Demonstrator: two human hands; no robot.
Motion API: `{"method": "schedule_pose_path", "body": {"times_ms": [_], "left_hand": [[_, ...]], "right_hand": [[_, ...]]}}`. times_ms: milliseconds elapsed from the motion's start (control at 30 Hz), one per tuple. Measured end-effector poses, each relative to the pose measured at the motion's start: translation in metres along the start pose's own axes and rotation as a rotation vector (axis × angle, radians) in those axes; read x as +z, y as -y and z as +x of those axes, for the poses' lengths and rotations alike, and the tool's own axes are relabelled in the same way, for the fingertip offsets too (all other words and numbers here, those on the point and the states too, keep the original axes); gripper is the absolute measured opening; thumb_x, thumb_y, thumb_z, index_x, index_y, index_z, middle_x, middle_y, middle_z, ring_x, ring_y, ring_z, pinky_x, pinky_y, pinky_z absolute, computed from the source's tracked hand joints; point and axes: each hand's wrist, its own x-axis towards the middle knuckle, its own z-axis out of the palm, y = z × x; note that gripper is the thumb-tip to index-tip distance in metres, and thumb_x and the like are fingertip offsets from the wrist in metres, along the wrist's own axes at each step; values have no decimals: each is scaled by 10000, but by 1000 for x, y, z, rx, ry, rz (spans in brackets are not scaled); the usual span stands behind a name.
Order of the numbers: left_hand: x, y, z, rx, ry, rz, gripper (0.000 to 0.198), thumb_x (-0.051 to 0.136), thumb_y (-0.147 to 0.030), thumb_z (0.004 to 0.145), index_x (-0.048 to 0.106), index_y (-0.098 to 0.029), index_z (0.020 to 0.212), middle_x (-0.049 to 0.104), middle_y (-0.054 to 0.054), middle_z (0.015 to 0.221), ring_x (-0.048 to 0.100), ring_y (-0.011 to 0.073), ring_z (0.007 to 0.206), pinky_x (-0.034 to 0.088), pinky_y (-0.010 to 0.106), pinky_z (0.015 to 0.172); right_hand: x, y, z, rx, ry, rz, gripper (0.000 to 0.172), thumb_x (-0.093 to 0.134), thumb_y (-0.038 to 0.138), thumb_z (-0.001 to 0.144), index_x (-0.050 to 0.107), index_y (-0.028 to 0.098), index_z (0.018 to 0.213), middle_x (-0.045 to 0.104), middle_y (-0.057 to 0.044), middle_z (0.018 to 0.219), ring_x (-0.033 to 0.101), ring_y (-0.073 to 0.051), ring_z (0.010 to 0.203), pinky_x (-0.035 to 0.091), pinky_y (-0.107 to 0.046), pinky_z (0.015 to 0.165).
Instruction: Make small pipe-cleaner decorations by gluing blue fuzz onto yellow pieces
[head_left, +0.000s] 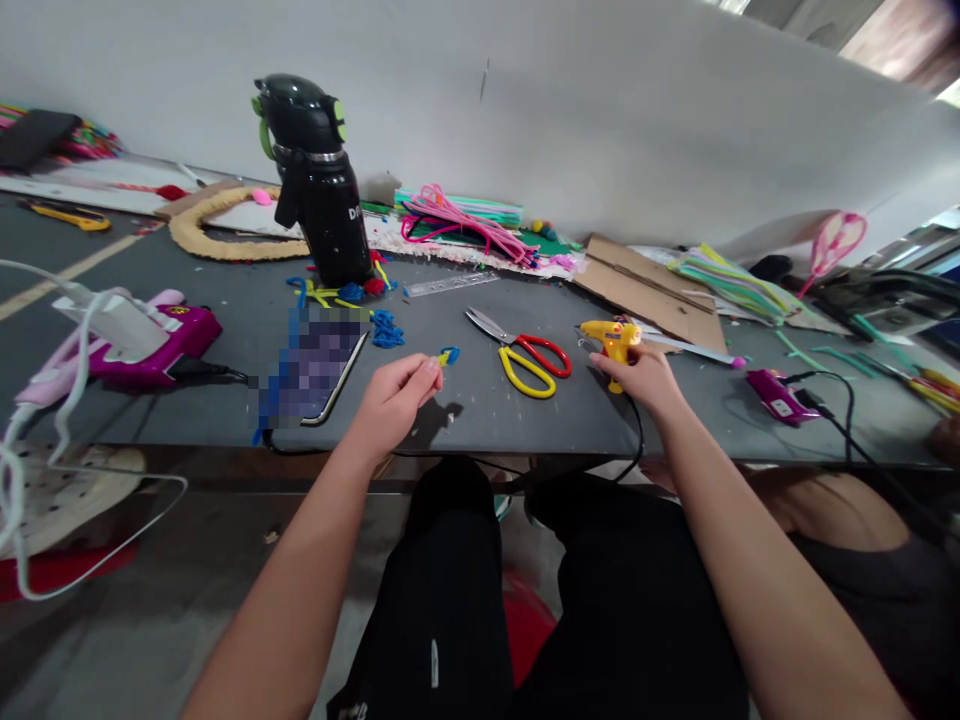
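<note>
Between the thumb and fingers of my left hand (405,392) is a small blue and yellow pipe cleaner piece (448,356), held just above the table's near edge. My right hand (639,376) is wrapped round the handle of a yellow hot glue gun (609,340), whose nozzle points left. Scissors (525,355) with one red and one yellow handle lie between my hands, blades pointing away to the left. A phone (322,365), its screen blurred out, lies left of my left hand. Behind it is a small heap of blue pipe cleaner pieces (387,328).
A black bottle (330,215) stands at the back left. Purple power adapters (169,345) with cables sit on both sides. Bundled pink pipe cleaners (472,225), a clear ruler (450,284) and cardboard (645,290) lie along the wall. Another person's shoulder (847,510) shows at right.
</note>
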Motion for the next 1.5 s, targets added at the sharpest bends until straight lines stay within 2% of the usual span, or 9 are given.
{"method": "schedule_pose_path", "body": {"times_ms": [100,167,300,400,467,567,667,1000,1500], "left_hand": [[0,0,-1,30,5,33,366,513,-409,965,559,-166,695,436,-20,628,383,109,583,287,258,538],[-1,-1,-2,56,5,61,366,510,-397,968,562,-164,690,431,-25,615,382,110,588,286,262,552],[-4,-4,-6,102,50,69,369,527,-377,958,566,-156,664,438,-29,594,377,105,576,271,273,559],[-6,-6,-9,125,70,41,368,541,-369,948,583,-150,655,428,-32,566,371,104,556,262,282,557],[-8,-6,-12,128,64,11,365,549,-368,944,593,-149,655,420,-34,550,364,103,541,254,286,551],[-8,-5,-13,125,63,-19,367,550,-370,945,596,-148,656,412,-34,543,352,102,530,242,290,542],[-8,-5,-13,133,65,-10,366,546,-361,947,594,-147,653,412,-31,546,350,103,534,241,292,541],[-9,-1,-12,135,83,-19,360,543,-368,948,587,-149,666,398,-34,554,341,101,535,231,289,530],[-8,-2,-11,118,72,0,342,520,-360,957,571,-156,687,438,-27,607,371,109,577,262,278,550]], "right_hand": [[-29,0,-24,16,48,-209,600,667,697,686,710,162,955,705,-132,915,642,-279,811,463,-389,715],[-51,9,-43,37,103,-323,551,670,701,690,708,175,849,709,-141,835,638,-289,743,447,-387,647],[-61,66,-60,-357,228,-88,319,560,498,884,704,216,850,712,-70,804,627,-205,694,454,-323,644],[-17,130,-44,-611,421,190,258,559,415,909,701,199,917,714,-45,830,617,-167,720,460,-279,666],[26,170,-27,-705,449,313,188,610,332,876,704,172,907,721,-47,869,626,-159,777,466,-267,715],[86,214,-7,-689,433,375,130,634,237,848,710,147,903,724,-42,873,611,-134,743,457,-256,716],[118,237,-1,-686,410,376,89,673,190,806,719,149,870,708,-20,826,583,-123,721,442,-246,705],[137,261,-1,-752,457,135,64,640,159,835,701,138,833,666,-42,812,555,-147,725,407,-254,679],[113,245,-5,-683,438,168,218,570,95,844,660,122,1041,699,-56,896,580,-148,764,426,-248,736]]}}
